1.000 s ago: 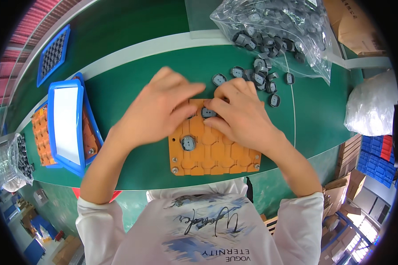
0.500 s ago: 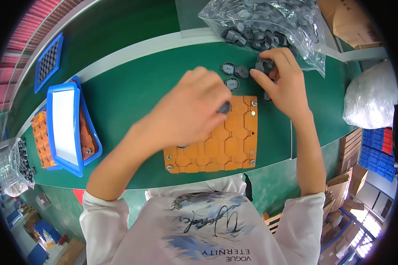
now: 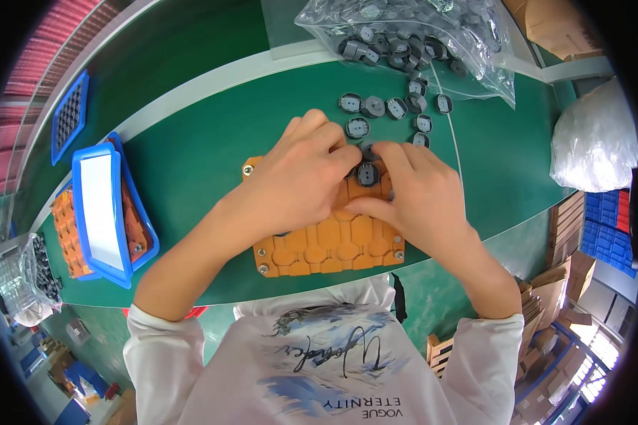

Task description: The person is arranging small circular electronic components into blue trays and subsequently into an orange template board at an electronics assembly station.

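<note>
An orange moulded fixture plate (image 3: 315, 251) with rows of rounded recesses lies before me, metal studs at its corners. My left hand (image 3: 301, 173) is closed over its far left part; the dark edge of a grey plug-like part shows at its fingertips, mostly hidden. My right hand (image 3: 422, 188) reaches over the plate's right side, its fingertips on a dark grey round part (image 3: 368, 151). Between the hands, a grey two-pin plug-like part (image 3: 368, 174) faces up at the plate's far side. Several similar grey parts (image 3: 358, 128) lie loose just beyond the plate.
A clear plastic bag (image 3: 418, 35) full of grey parts lies at the far right. On the left stand blue trays (image 3: 124, 265) with another orange plate (image 3: 64, 230); a blue-rimmed tray of dark parts (image 3: 71, 117) is farther back. A wrapped plastic bundle (image 3: 595, 138) sits at right.
My right hand has come from the loose parts by the bag down and left to the plate, close to my left hand. A two-pin part now shows between the hands. The plate has shifted slightly left.
</note>
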`<state>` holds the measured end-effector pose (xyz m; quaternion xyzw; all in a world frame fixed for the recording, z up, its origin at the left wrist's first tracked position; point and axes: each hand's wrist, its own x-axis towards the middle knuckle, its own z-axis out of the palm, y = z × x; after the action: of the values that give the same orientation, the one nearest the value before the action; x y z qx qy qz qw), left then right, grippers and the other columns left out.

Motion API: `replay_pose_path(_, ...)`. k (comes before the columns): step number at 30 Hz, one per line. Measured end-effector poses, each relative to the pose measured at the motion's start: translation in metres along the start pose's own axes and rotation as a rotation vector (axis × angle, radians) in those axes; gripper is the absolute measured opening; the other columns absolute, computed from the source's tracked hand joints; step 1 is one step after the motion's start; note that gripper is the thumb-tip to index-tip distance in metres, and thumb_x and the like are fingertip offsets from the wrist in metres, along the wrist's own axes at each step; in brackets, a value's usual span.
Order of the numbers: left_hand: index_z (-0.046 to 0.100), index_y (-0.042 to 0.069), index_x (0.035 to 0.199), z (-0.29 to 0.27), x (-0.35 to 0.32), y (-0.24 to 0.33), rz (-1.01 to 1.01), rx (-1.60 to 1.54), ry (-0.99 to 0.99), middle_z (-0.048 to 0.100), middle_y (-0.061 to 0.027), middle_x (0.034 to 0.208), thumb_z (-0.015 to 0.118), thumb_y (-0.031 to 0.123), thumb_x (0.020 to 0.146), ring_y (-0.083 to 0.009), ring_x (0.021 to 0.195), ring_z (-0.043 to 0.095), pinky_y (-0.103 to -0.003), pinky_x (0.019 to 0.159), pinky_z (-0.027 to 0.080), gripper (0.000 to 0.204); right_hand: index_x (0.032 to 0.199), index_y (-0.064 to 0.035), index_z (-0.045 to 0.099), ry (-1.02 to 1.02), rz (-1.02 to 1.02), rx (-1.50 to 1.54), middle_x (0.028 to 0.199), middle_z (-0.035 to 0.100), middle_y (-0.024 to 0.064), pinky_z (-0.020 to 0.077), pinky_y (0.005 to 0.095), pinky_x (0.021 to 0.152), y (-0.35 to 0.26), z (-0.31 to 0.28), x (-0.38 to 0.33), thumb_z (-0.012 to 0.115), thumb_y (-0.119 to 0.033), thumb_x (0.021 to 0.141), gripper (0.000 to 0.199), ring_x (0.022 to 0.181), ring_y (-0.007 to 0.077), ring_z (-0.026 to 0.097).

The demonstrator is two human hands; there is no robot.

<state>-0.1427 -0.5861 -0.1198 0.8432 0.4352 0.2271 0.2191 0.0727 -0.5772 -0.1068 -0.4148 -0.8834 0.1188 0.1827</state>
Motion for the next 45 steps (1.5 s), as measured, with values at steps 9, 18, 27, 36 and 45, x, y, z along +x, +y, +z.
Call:
replay_pose_path(9,0.071,0.002,0.101,0.001,0.004,0.004,0.053,0.133,-0.096,0.058,-0.0093,0.099,0.072,-0.001,0.073,-0.0304,0.099,0.052,-0.041,0.089,0.046,0.028,0.119,-0.0013,0.067,-0.157,0.128,0.386,0.114,0.059,0.0107,0.0523,0.0341,0.070,0.010,-0.016,-0.046,0.085,-0.014,0.078,0.046,0.092,0.0239,0.063)
replay_pose_path(18,0.070,0.002,0.088,0.012,0.016,0.023,0.002,0.254,0.138,0.058,-0.0080,0.094,0.084,0.014,0.070,-0.0283,0.097,0.053,-0.042,0.081,0.045,0.026,0.114,-0.0018,0.069,0.022,0.025,0.361,0.111,0.060,0.0120,0.0545,0.0338,0.072,0.015,0.012,-0.051,0.087,-0.005,0.073,0.045,0.088,0.0235,0.064)
replay_pose_path(27,0.069,-0.002,0.099,-0.004,-0.037,0.037,0.064,0.162,0.166,0.058,-0.0098,0.095,0.074,0.006,0.068,-0.0275,0.092,0.054,-0.040,0.078,0.046,0.032,0.105,-0.0056,0.073,0.076,-0.026,0.359,0.094,0.061,0.0089,0.0543,0.0353,0.069,0.009,0.001,-0.043,0.080,-0.004,0.073,0.033,0.080,0.0255,0.063)
replay_pose_path(36,0.071,-0.001,0.105,0.000,-0.067,0.030,0.008,0.132,0.134,0.061,-0.0100,0.102,0.072,-0.005,0.069,-0.0290,0.094,0.056,-0.040,0.083,0.049,0.037,0.105,-0.0044,0.072,-0.042,-0.285,0.207,0.096,0.061,0.0089,0.0529,0.0377,0.063,-0.012,0.017,-0.014,0.078,-0.006,0.072,0.034,0.077,0.0268,0.063)
replay_pose_path(45,0.071,-0.003,0.105,-0.002,-0.064,0.025,0.012,0.130,-0.030,0.058,-0.0133,0.099,0.073,0.009,0.073,-0.0299,0.103,0.054,-0.041,0.087,0.047,0.035,0.108,-0.0022,0.068,-0.131,-0.166,0.167,0.102,0.061,0.0096,0.0545,0.0385,0.067,-0.026,0.011,-0.021,0.081,-0.015,0.078,0.035,0.080,0.0268,0.066)
